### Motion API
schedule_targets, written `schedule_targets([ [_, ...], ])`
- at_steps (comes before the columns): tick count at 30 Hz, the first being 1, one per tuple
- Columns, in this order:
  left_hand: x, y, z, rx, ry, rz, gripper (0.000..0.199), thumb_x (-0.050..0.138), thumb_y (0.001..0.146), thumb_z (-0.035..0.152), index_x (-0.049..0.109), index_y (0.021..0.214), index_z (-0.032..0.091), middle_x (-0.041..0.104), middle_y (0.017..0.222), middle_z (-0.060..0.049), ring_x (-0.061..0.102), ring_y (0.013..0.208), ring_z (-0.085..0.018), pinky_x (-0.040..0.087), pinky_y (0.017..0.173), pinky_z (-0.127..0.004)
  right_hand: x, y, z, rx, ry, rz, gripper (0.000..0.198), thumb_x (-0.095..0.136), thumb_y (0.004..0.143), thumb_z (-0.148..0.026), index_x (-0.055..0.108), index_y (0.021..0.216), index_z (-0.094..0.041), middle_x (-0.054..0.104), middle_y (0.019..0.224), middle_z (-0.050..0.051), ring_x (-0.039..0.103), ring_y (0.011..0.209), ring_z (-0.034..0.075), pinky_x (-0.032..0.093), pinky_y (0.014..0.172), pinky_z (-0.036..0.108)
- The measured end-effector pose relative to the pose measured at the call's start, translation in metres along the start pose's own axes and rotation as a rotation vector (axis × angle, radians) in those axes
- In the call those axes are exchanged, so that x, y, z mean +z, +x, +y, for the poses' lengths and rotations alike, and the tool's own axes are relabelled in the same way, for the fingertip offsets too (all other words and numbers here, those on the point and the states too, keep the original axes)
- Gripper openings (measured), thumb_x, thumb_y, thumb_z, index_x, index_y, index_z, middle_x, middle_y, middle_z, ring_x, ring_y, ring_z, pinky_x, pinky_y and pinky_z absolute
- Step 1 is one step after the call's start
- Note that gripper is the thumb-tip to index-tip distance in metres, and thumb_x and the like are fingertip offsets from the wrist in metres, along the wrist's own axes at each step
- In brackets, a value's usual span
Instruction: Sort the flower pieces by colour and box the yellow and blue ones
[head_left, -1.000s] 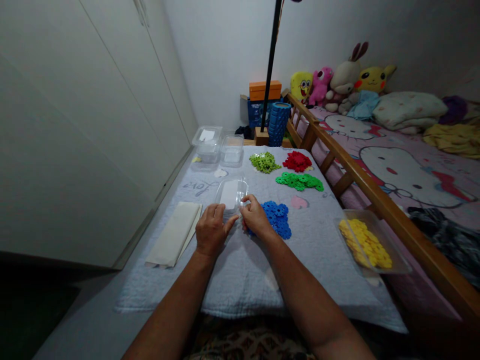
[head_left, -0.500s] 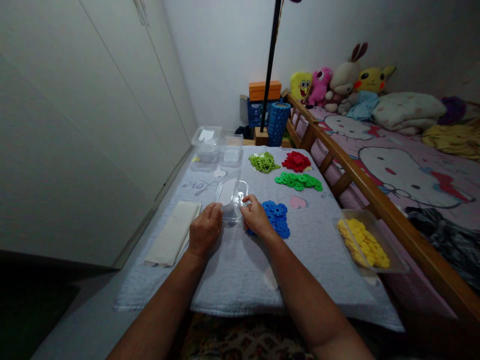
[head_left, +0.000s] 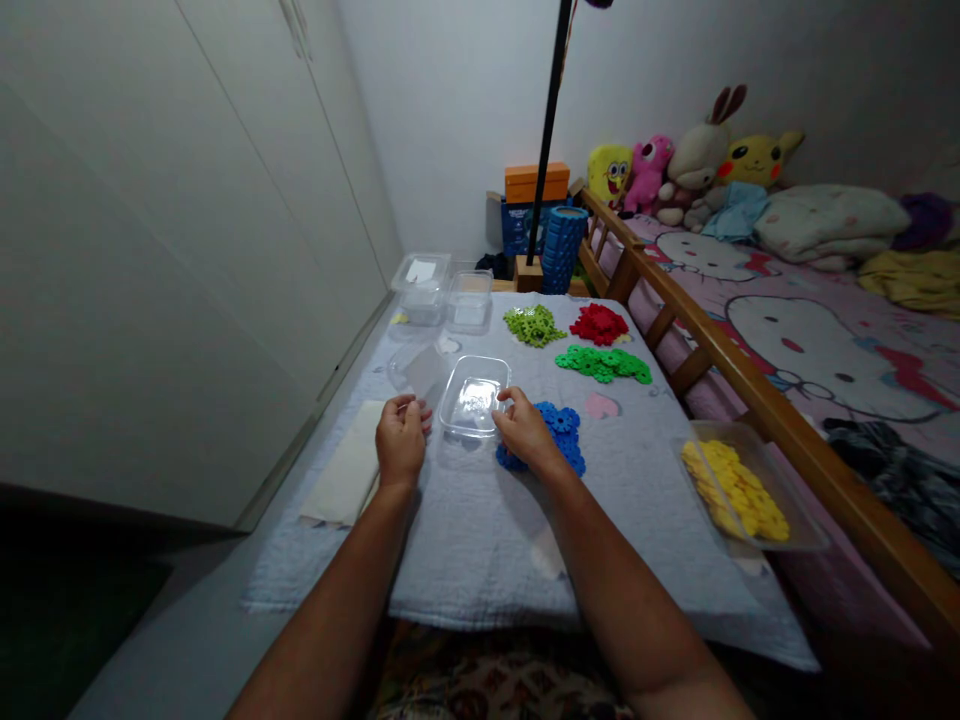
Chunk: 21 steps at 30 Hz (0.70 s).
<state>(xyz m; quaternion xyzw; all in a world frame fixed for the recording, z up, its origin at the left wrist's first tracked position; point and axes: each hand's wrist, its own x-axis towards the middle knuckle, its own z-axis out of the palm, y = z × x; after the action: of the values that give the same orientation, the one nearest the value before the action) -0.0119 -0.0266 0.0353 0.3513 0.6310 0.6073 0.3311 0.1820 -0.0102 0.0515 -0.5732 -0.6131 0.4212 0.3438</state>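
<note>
left hand (head_left: 401, 440): holding tilted lid (head_left: 427, 372), left of tub (head_left: 475, 398) | right hand (head_left: 525, 430): narrow at tub's right rim, grip unclear | tub: on counter (head_left: 480, 545), beside blue pieces (head_left: 564, 432) | tip: steady rim lightly, swing lid clear

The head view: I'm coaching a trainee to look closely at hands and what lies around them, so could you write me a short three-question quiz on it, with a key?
1. Multiple choice: which pile lies nearest the right hand?
A) the red pile
B) the blue pile
C) the bright green pile

2. True or false: the yellow pieces lie loose on the cloth, outside any container.

3. Short answer: what does the left hand hold?

Key:
1. B.
2. False; the yellow pieces are in a clear container.
3. A clear lid with a white patch on it.
</note>
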Motion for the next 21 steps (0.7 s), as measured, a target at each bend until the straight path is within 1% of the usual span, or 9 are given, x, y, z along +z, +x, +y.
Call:
schedule_targets([
  [6,0.013,-0.001,0.0,-0.265,-0.277,0.01,0.015,0.054,0.088,0.016,0.053,0.103,0.018,0.069,0.096,-0.006,0.071,0.077,-0.011,0.056,0.066,-0.022,-0.004,-0.002,-0.001,-0.025,-0.06,0.008,0.03,0.051,0.085,-0.022,0.054,0.114,-0.024,0.05,0.059,-0.007,0.05,0.052,0.014,0.035,0.053,0.024],
  [8,0.014,-0.002,0.0,-0.321,-0.324,-0.011,0.012,0.054,0.089,0.014,0.052,0.1,0.018,0.068,0.092,-0.006,0.07,0.075,-0.01,0.056,0.065,-0.021,-0.004,-0.004,-0.004,-0.039,-0.09,0.024,0.033,0.052,0.085,-0.022,0.056,0.118,-0.023,0.051,0.061,-0.007,0.051,0.055,0.014,0.036,0.056,0.024],
  [11,0.014,-0.002,0.0,-0.383,-0.323,-0.061,0.004,0.051,0.093,0.015,0.05,0.096,0.017,0.067,0.084,-0.005,0.069,0.068,-0.01,0.055,0.062,-0.02,-0.011,-0.007,-0.007,-0.073,-0.137,0.038,0.038,0.055,0.085,-0.024,0.057,0.123,-0.021,0.056,0.066,-0.005,0.056,0.062,0.015,0.039,0.062,0.025],
  [12,0.014,-0.002,0.002,-0.405,-0.31,-0.078,0.001,0.049,0.094,0.017,0.049,0.094,0.017,0.067,0.081,-0.005,0.068,0.065,-0.01,0.056,0.061,-0.021,-0.015,-0.008,-0.007,-0.085,-0.145,0.043,0.04,0.056,0.084,-0.024,0.056,0.124,-0.021,0.057,0.067,-0.004,0.057,0.064,0.015,0.04,0.064,0.025],
  [15,0.014,-0.001,0.009,-0.491,-0.261,-0.119,0.007,0.048,0.096,0.019,0.049,0.09,0.017,0.066,0.076,-0.005,0.066,0.057,-0.01,0.056,0.058,-0.022,-0.04,-0.012,0.001,-0.098,-0.166,0.086,0.041,0.057,0.084,-0.027,0.057,0.124,-0.021,0.061,0.072,-0.004,0.058,0.068,0.015,0.041,0.066,0.025],
  [19,0.013,0.003,0.019,-0.591,-0.237,-0.142,0.005,0.053,0.093,0.017,0.052,0.088,0.016,0.064,0.071,-0.004,0.063,0.053,-0.011,0.055,0.053,-0.021,-0.083,-0.015,0.026,-0.055,-0.242,0.189,0.034,0.054,0.084,-0.031,0.063,0.113,-0.018,0.061,0.072,-0.002,0.057,0.065,0.015,0.041,0.063,0.026],
  [21,0.011,0.005,0.023,-0.614,-0.24,-0.146,0.005,0.053,0.092,0.016,0.053,0.087,0.015,0.064,0.071,-0.006,0.064,0.053,-0.012,0.056,0.053,-0.023,-0.098,-0.017,0.039,-0.061,-0.287,0.211,0.031,0.054,0.083,-0.032,0.067,0.107,-0.017,0.062,0.073,0.0,0.057,0.065,0.016,0.043,0.064,0.027],
])
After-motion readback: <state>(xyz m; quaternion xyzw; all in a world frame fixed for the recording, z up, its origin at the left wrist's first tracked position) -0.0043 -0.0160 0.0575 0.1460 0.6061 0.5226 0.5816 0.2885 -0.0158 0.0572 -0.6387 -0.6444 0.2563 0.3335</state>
